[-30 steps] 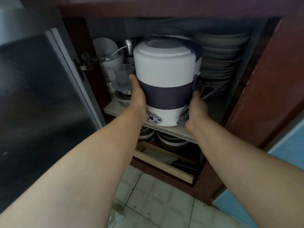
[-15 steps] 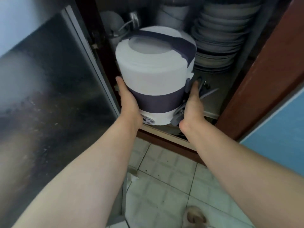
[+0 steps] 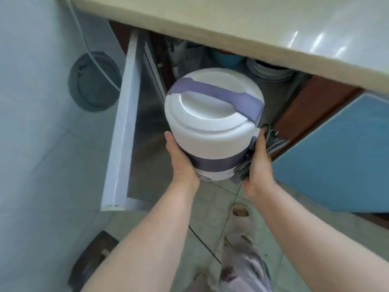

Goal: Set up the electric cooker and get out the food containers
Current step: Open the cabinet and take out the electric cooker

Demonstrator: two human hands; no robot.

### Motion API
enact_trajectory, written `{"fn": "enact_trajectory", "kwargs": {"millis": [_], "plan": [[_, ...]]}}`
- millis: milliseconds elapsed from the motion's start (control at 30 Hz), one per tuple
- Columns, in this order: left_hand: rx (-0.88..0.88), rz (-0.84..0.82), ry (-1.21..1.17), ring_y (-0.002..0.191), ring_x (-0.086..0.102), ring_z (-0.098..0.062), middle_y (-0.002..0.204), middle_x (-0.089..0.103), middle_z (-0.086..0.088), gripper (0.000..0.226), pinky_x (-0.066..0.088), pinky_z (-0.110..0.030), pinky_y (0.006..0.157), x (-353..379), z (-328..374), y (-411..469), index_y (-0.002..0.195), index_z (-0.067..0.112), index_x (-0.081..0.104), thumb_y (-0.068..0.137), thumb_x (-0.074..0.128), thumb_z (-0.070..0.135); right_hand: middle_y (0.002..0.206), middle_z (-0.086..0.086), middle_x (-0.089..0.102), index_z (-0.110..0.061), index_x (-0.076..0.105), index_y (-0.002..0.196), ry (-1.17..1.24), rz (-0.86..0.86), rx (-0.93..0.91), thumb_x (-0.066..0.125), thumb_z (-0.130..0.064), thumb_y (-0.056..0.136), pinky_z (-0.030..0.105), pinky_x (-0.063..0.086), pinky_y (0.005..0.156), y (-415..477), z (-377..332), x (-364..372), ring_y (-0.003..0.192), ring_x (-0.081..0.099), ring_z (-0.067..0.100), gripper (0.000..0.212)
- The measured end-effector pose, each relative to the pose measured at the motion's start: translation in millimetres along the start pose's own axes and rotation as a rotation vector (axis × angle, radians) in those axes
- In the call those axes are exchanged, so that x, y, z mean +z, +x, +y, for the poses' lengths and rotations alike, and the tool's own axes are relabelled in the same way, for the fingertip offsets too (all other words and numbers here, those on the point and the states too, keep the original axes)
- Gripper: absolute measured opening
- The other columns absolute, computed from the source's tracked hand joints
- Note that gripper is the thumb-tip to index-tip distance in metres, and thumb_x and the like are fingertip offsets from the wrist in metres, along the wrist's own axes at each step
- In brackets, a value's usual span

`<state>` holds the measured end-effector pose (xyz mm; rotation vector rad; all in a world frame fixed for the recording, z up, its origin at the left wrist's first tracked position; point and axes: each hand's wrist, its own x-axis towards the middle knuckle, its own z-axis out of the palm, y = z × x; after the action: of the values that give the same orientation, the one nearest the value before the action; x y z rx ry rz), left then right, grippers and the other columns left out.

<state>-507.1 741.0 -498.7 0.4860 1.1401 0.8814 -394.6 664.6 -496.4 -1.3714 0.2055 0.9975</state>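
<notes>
A pale countertop (image 3: 242,24) is spanning the top of the frame above an open cupboard (image 3: 210,60). At frame centre, the white-and-purple cooker (image 3: 212,125) is being gripped in the air, clear of the cupboard, by the left hand (image 3: 182,161) and right hand (image 3: 260,163), palms pressed against its sides. A grey cord (image 3: 273,140) is being pinned under the right hand.
</notes>
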Motion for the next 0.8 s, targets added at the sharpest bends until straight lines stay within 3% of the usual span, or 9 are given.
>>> {"fn": "enact_trajectory", "kwargs": {"millis": [67,167,267,367,467,533,667,800], "plan": [[-0.017,0.011,0.012,0.12,0.058,-0.021,0.136,0.06,0.005,0.08,0.045,-0.044,0.104,-2.6,15.9,-34.4,0.142,0.037,0.043,0.074,0.041,0.08,0.104,0.0,0.075,-0.021,0.07,0.11,-0.004,0.013,0.034,0.061,-0.07,0.07,0.037,0.053,0.087,-37.7,-9.7,-4.1,0.098,0.069,0.019,0.063],[-0.006,0.032,0.06,0.121,0.058,-0.021,0.134,0.06,0.007,0.085,0.047,-0.045,0.102,-5.9,41.4,-79.2,0.142,0.041,0.042,0.067,0.045,0.083,0.104,-0.001,0.075,-0.021,0.069,0.111,0.015,0.017,0.047,0.061,-0.073,0.064,0.039,0.053,0.091,-87.6,-28.2,-6.8,0.099,0.068,0.018,0.07],[0.031,0.004,0.101,0.12,0.058,-0.02,0.133,0.061,0.007,0.072,0.047,-0.042,0.102,0.5,69.9,-125.5,0.142,0.038,0.043,0.081,0.038,0.076,0.107,-0.001,0.074,-0.021,0.069,0.108,0.036,-0.003,0.024,0.062,-0.077,0.049,0.044,0.049,0.099,-135.0,-49.4,-8.1,0.103,0.066,0.018,0.082],[0.067,-0.065,0.124,0.121,0.057,-0.018,0.134,0.061,0.007,0.065,0.043,-0.042,0.108,13.1,101.9,-172.6,0.139,0.037,0.049,0.086,0.035,0.073,0.114,0.001,0.07,-0.021,0.062,0.122,0.098,0.0,0.0,0.062,-0.082,0.044,0.04,0.051,0.092,-182.9,-73.3,-13.8,0.105,0.065,0.019,0.099],[0.1,-0.198,0.206,0.123,0.055,-0.015,0.136,0.058,0.009,0.066,0.039,-0.041,0.111,37.3,127.6,-227.4,0.139,0.039,0.048,0.086,0.033,0.075,0.09,-0.004,0.071,-0.021,0.063,0.119,0.184,-0.022,-0.055,0.061,-0.076,0.064,0.028,0.052,0.064,-231.3,-109.5,-32.6,0.092,0.067,0.019,0.078],[0.124,-0.281,0.23,0.12,0.056,-0.013,0.133,0.061,0.011,0.06,0.041,-0.039,0.108,51.8,133.8,-251.7,0.138,0.041,0.049,0.089,0.031,0.072,0.074,-0.008,0.07,-0.021,0.064,0.11,0.224,-0.015,-0.093,0.059,-0.067,0.076,0.024,0.05,0.055,-252.7,-130.5,-47.5,0.079,0.067,0.016,0.058],[0.072,-0.453,0.3,0.121,0.057,-0.015,0.132,0.061,0.013,0.067,0.043,-0.045,0.107,100.0,123.5,-298.8,0.136,0.044,0.049,0.081,0.034,0.078,0.1,0.001,0.075,-0.022,0.065,0.111,0.296,0.071,-0.177,0.06,-0.067,0.075,0.039,0.057,0.079,-290.8,-175.1,-97.6,0.095,0.07,0.022,0.058],[0.0,-0.595,0.36,0.117,0.06,-0.018,0.132,0.062,0.008,0.07,0.048,-0.044,0.101,159.4,87.0,-345.8,0.137,0.037,0.049,0.083,0.032,0.078,0.103,-0.001,0.074,-0.023,0.065,0.107,0.385,0.194,-0.274,0.058,-0.068,0.076,0.031,0.052,0.068,-314.7,-211.0,-166.8,0.095,0.068,0.021,0.055]]}}
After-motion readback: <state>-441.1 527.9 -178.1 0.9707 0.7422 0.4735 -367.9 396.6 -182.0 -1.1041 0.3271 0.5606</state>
